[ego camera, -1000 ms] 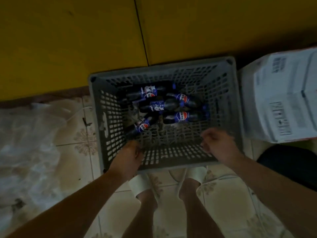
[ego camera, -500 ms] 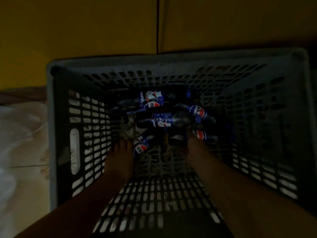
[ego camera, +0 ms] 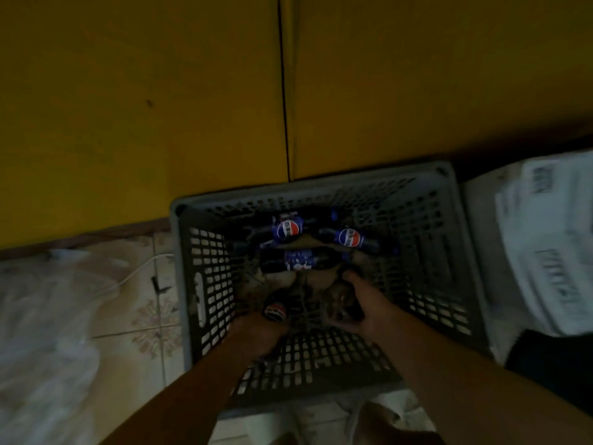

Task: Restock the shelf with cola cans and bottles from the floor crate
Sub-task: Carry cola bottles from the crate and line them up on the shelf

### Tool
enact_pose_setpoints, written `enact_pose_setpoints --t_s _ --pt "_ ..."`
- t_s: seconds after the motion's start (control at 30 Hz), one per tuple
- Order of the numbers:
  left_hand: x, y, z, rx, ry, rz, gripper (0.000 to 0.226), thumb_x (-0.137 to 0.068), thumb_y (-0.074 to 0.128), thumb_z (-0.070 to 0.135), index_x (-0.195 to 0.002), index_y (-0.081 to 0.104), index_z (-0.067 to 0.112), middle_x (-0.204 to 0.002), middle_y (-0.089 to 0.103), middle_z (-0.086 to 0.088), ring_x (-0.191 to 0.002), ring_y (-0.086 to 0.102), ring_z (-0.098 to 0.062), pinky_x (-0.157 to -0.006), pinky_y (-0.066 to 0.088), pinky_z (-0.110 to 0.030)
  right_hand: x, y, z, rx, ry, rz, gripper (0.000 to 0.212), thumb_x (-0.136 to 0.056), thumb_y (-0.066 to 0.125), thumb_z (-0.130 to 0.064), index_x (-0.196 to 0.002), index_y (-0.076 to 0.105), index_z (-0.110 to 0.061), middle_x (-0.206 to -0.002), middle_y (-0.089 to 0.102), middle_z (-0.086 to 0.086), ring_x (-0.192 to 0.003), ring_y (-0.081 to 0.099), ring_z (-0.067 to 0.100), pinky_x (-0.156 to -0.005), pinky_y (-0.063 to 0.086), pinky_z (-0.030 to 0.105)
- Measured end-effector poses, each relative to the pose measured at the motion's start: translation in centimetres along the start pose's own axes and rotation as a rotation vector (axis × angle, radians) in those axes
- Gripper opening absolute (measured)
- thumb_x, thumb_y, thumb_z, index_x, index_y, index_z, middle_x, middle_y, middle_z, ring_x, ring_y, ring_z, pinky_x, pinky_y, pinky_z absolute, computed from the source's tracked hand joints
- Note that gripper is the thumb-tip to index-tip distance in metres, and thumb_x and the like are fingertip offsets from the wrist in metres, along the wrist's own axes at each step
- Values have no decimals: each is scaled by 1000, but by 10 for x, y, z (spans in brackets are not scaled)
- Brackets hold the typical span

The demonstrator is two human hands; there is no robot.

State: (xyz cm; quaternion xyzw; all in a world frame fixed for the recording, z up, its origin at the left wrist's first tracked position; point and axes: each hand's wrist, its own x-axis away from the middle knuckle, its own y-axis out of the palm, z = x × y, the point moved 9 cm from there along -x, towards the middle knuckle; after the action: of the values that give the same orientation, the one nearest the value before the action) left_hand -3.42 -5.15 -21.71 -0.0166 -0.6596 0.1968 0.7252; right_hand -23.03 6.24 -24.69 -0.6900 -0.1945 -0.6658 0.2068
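Note:
A grey slatted floor crate stands against a yellow panel. Three dark cola bottles with blue labels lie on its bottom: one at the back, one to its right, one across the middle. My left hand is inside the crate, wrapped around the lower end of a fourth cola bottle that points up. My right hand is closed around another dark bottle, whose label is hidden by my fingers.
A white cardboard box stands right of the crate, with a dark object in front of it. Crumpled clear plastic and a white cable lie on the tiled floor to the left. My feet are just below the crate.
My hands went from the crate's near rim down to the bottles. Each has closed on a bottle and lifted it off the pile. The view has pulled back up.

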Motion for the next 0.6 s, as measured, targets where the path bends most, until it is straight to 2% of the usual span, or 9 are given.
enact_pose_setpoints --t_s 0.13,0.23,0.27,0.3,0.37,0.43,0.5,0.53,0.6 --pt "89 -20 8 300 -48 -25 44 -89 73 29 -124 67 4 -117 70 -15 -108 67 -33 -91 55 -36 114 -2 8 138 8 -97 50 -84 80 -39 -121 63 -11 -118 69 23 -107 67 41 -83 61 57" --pt "175 -38 19 511 -63 -63 34 -86 75 33 -111 66 12 -97 71 -6 -86 66 -22 -69 56 -28 201 0 12 292 -105 -73 42 -89 73 -43 -117 68 -12 -103 77 15 -93 73 30 -65 57 35" --pt "203 -47 24 569 -35 -65 36 -82 76 38 -109 67 15 -94 72 -3 -84 67 -21 -68 56 -26 229 3 13 300 -149 -88 40 -90 73 -41 -115 70 -10 -99 79 14 -87 75 29 -62 55 31" --pt "231 -55 26 602 -2 -67 46 -72 78 46 -107 69 18 -94 75 -2 -87 70 -21 -75 58 -29 259 7 14 296 -189 -114 37 -90 73 -37 -114 71 -8 -96 79 15 -83 76 28 -61 55 30" --pt "278 -74 26 655 61 -40 62 -55 80 53 -107 73 19 -95 79 -1 -92 74 -23 -90 58 -39 321 12 13 281 -270 -133 36 -88 76 -29 -112 72 -3 -94 79 18 -83 77 32 -67 56 33" --pt "333 -91 27 745 112 -25 44 -74 83 35 -109 72 12 -88 80 -3 -82 76 -17 -73 59 -26 385 14 17 277 -343 -136 39 -81 81 -26 -108 72 1 -93 78 21 -87 76 36 -73 58 39" --pt "394 -108 29 791 208 -15 25 -87 76 13 -110 71 4 -77 79 -2 -65 74 -9 -54 52 -17 449 18 23 314 -436 -159 56 -63 91 -32 -103 72 2 -93 77 23 -93 74 40 -82 58 47" --pt "428 -115 31 820 266 -34 22 -88 73 11 -108 72 2 -76 79 -4 -64 74 -9 -53 52 -16 480 19 28 322 -470 -177 63 -56 93 -34 -103 71 2 -94 77 24 -96 73 41 -86 57 50" --pt "484 -122 32 865 330 -74 22 -87 73 16 -106 73 4 -87 80 -11 -74 76 -18 -58 57 -22 536 18 39 321 -526 -210 63 -60 89 -29 -109 66 4 -98 77 23 -93 74 35 -83 57 45"
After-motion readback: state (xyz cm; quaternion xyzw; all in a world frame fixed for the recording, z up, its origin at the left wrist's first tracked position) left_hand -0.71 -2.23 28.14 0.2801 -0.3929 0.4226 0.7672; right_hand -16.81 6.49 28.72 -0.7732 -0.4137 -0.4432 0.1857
